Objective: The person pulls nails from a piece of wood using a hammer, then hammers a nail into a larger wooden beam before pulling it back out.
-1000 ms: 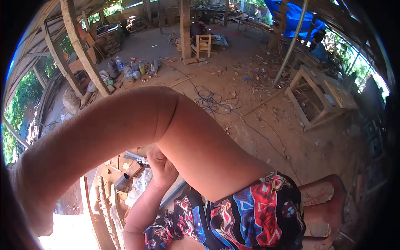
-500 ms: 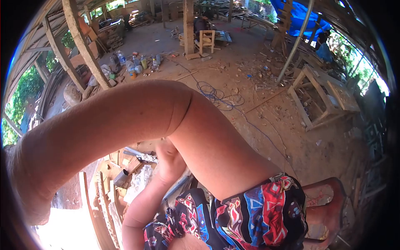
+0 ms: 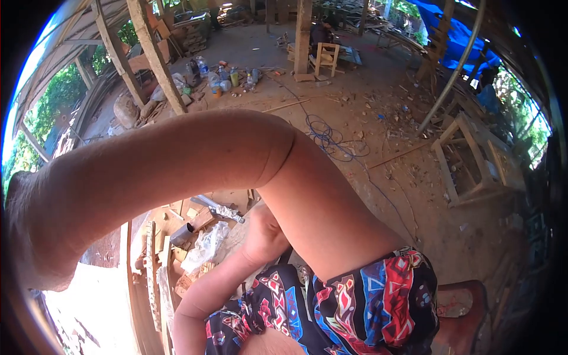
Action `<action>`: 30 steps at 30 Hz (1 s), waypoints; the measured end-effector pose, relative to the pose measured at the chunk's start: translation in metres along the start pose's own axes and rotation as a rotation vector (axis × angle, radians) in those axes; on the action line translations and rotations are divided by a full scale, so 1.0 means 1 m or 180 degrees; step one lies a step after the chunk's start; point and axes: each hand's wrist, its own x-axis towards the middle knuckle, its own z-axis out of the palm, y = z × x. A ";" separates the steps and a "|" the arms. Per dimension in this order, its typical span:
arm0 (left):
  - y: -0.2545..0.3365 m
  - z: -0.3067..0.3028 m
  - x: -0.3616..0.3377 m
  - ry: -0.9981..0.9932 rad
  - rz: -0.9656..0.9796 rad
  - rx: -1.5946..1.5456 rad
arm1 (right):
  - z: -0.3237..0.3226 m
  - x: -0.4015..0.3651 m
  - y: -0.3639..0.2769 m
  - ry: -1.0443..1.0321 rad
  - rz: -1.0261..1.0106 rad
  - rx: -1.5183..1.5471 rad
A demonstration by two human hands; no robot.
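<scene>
My right arm (image 3: pixel 195 154) reaches across the view from its patterned sleeve, bent at the elbow, close to the camera. At the left edge shows the base of my right hand (image 3: pixel 35 254), its fingers out of the picture. Below the forearm, my left hand (image 3: pixel 265 234) is curled closed in front of my shirt (image 3: pixel 284 296). The right arm partly covers it, and whatever it may hold is hidden. Nearby lie a foil-like wrapped piece (image 3: pixel 228 211), clear plastic (image 3: pixel 207 245), a dark cylinder (image 3: pixel 182 234) and wood offcuts (image 3: pixel 204 220).
Long wood strips (image 3: pixel 152 278) stand at the lower left. A blue cable (image 3: pixel 331 139) lies coiled on the dirt floor. A wooden frame (image 3: pixel 467 163) is on the right, a red-brown chair (image 3: pixel 467 313) at lower right. Bottles (image 3: pixel 228 77), posts (image 3: pixel 303 35) and a small chair (image 3: pixel 326 58) stand farther off.
The background has shifted to the right and slightly up as my view turned. My left hand appears farther right, still curled. The right arm keeps its bent pose.
</scene>
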 end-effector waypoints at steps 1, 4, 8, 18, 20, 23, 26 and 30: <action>0.008 0.000 -0.007 -0.0342 -0.0066 0.0618 | 0.002 0.002 0.000 0.0018 -0.0020 0.0024; 0.009 0.005 -0.012 -0.0317 0.0064 0.0555 | 0.008 0.008 -0.001 0.0078 -0.0083 0.0118; -0.010 -0.009 -0.010 0.0103 -0.0610 -0.0145 | 0.016 0.018 -0.003 0.0176 -0.0176 0.0234; 0.007 -0.011 -0.021 -0.0304 0.0285 0.1198 | 0.017 0.042 -0.002 0.0077 -0.0439 0.0243; -0.001 -0.013 -0.019 -0.0224 0.0204 0.1111 | 0.014 0.047 -0.003 0.0039 -0.0501 0.0227; -0.002 -0.023 -0.016 0.0046 -0.0408 0.0506 | 0.014 0.053 -0.004 0.0009 -0.0530 0.0202; 0.000 -0.027 -0.016 0.0196 -0.0807 0.0359 | 0.013 0.054 -0.003 -0.0010 -0.0502 0.0169; 0.005 -0.014 -0.025 -0.0299 0.0377 0.1381 | 0.010 0.054 0.000 -0.0029 -0.0479 0.0120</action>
